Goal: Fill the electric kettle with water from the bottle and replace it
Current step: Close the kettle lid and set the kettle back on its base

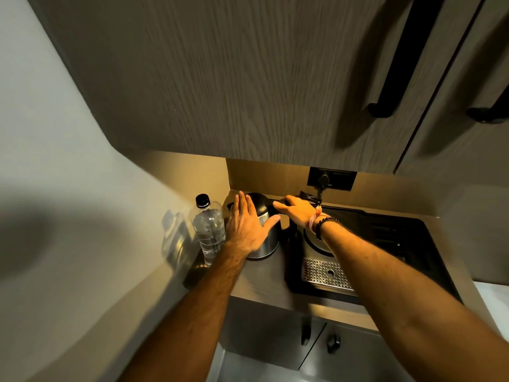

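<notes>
A steel electric kettle [265,232] with a black lid stands on the counter in the back left corner under the wall cupboard. My left hand [246,224] lies flat against its near side, fingers spread, holding nothing. My right hand [296,209] reaches over the kettle's black handle at its right, fingers curled around it. A clear plastic water bottle [208,230] with a black cap stands upright just left of the kettle, capped and partly full. The kettle's base is hidden.
A black tray [399,244] with a coffee machine's perforated drip grate [325,272] fills the counter to the right. A wall socket [332,179] with a plug and cord sits behind. Wall cupboards [248,78] hang low overhead. Lower cupboard doors [344,351] are below.
</notes>
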Demonstrator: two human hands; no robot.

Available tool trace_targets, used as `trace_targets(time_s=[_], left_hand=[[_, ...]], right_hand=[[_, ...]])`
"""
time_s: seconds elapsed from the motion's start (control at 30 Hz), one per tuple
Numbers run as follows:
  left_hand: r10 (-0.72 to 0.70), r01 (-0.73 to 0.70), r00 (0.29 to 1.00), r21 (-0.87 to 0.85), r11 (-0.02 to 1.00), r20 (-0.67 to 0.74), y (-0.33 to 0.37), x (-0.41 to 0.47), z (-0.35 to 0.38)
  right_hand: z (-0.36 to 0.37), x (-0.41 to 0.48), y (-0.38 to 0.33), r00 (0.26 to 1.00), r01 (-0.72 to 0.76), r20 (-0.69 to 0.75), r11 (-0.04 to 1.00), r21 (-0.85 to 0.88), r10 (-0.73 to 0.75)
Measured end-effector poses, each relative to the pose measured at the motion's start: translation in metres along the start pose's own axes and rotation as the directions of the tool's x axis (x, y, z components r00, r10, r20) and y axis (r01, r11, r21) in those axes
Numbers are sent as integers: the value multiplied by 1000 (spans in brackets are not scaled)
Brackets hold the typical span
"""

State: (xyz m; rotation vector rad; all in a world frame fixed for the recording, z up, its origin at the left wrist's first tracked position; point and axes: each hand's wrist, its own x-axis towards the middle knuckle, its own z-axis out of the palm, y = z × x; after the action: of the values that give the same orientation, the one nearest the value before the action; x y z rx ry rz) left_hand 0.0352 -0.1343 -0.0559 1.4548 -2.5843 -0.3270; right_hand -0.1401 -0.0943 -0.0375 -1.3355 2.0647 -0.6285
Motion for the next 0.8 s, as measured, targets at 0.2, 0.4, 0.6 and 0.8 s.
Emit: trace_targets(time_s=[0.2, 0.4, 0.6, 0.8], left_hand=[[-141, 133, 990, -194, 972, -28, 2, 4, 3], [-500, 411, 866, -588, 697, 12, 11, 8, 8], [-543, 324, 836, -724, 609, -82, 11, 13, 9], [-481, 213, 865, -761, 613, -145, 36, 21, -19]], right_hand=[[2, -2, 10, 995, 101, -28, 995, 11, -101], [10, 2, 13, 982, 132, -140, 989, 63, -123], [-1, -2, 8, 963, 173, -220, 983, 63, -156], [-56, -15, -2, 942, 206, -281, 977, 58, -182]])
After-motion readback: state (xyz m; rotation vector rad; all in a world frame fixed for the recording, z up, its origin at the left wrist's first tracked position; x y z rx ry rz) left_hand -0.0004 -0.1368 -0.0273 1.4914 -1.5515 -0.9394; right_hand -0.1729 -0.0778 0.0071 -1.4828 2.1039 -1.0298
